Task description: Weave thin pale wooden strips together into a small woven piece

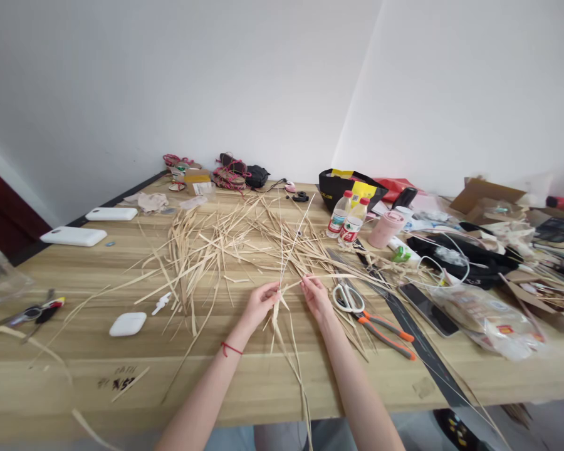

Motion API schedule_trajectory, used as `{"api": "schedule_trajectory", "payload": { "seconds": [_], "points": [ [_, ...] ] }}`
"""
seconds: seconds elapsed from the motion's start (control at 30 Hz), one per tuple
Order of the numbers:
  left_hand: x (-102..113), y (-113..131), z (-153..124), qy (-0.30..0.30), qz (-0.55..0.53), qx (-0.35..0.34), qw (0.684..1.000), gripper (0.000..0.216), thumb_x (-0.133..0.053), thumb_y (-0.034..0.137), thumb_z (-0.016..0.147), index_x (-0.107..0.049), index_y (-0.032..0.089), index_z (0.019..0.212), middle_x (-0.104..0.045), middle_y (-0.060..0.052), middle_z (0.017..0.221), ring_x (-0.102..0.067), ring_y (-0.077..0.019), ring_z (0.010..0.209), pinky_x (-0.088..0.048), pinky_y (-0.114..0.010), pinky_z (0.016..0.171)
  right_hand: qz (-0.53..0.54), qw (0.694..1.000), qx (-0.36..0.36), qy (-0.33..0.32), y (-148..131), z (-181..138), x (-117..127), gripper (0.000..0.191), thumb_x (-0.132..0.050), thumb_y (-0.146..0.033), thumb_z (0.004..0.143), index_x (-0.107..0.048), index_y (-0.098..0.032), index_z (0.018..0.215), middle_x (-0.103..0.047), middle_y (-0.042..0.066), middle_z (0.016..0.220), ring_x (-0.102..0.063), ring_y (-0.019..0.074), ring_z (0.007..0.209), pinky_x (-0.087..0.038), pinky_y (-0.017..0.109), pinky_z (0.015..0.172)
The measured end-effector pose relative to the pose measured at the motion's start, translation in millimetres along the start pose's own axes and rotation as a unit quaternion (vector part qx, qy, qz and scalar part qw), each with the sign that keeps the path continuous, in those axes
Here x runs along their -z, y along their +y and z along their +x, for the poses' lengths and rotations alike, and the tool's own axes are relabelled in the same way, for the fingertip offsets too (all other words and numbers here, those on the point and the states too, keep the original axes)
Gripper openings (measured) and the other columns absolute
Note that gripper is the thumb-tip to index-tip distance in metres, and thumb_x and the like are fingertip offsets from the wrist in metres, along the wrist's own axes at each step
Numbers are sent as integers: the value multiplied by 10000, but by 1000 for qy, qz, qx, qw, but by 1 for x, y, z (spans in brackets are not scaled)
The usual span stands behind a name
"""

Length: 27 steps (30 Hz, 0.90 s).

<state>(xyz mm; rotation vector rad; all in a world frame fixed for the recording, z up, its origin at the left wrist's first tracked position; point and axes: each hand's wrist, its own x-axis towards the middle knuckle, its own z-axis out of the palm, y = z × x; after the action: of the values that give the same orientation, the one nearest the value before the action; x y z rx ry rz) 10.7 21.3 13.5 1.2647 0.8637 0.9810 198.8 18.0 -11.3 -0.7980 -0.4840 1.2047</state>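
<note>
In the head view, my left hand (pixel 262 303) pinches a small woven bundle of pale straw strips (pixel 276 316) near the table's front middle. Two thin, pale wire-like stalks (pixel 293 241) rise from the bundle in a narrow V. Long strip ends hang from it past the table edge. My right hand (pixel 316 298), a little to the right, has its thumb and fingers closed on a flat straw strip (pixel 336 276), which runs from the bundle out to the right. White-handled scissors (pixel 349 299) and orange-handled pliers (pixel 388 335) lie beside my right hand.
Loose straw strips (pixel 211 241) cover the table's middle. Left are a white earphone case (pixel 128 324) and white power banks (pixel 74 236). Right stand water bottles (pixel 354 223), a pink cup (pixel 386 228) and a black bag (pixel 338 188); a phone (pixel 428 308) lies near plastic bags.
</note>
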Motion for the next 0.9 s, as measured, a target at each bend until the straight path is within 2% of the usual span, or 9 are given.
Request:
{"api": "schedule_trajectory", "payload": {
  "seconds": [0.23, 0.43, 0.57, 0.7, 0.9],
  "points": [
    [-3, 2, -1, 4, -22, 29, 999, 429, -696, 234, 690, -658, 163, 1111, -691, -92, 1027, -630, -198, 910, -513, -287, 759, -12, 1000, -4, -8, -3, -2, -2, 255, -849, -226, 531, -679, -200, 719, -657, -50, 661, -615, 74, 595, -526, 157, 587],
    [-5, 6, -3, 4, -92, 74, 993, 438, -725, 206, 677, -663, 179, 1110, -675, -97, 1108, -625, -196, 962, -490, -285, 824, -14, 999, 16, 25, -4, -2, -1, 280, -862, -248, 497, -656, -201, 681, -677, -36, 667, -632, 104, 620, -544, 201, 619],
    [-6, 5, -3, -3, -127, 108, 986, 436, -734, 198, 684, -661, 183, 1113, -676, -103, 1113, -639, -178, 906, -494, -259, 768, -17, 999, 27, 39, -3, -1, -1, 300, -857, -244, 509, -657, -211, 730, -696, -25, 708, -659, 126, 684, -549, 226, 683],
    [-6, 3, -3, -4, -144, 118, 983, 430, -740, 186, 683, -666, 186, 1106, -677, -106, 1111, -649, -170, 871, -496, -245, 730, -22, 999, 35, 33, -3, -1, -2, 339, -853, -216, 509, -658, -219, 786, -704, -10, 753, -671, 152, 750, -544, 267, 741],
    [-7, 2, -2, 1, -146, 110, 983, 435, -742, 168, 674, -670, 196, 1102, -664, -104, 1146, -644, -187, 939, -494, -284, 816, -80, 996, 32, -4, -5, -6, -8, 334, -842, -221, 517, -673, -214, 805, -678, -25, 745, -640, 128, 705, -514, 251, 717]
  ]
}}
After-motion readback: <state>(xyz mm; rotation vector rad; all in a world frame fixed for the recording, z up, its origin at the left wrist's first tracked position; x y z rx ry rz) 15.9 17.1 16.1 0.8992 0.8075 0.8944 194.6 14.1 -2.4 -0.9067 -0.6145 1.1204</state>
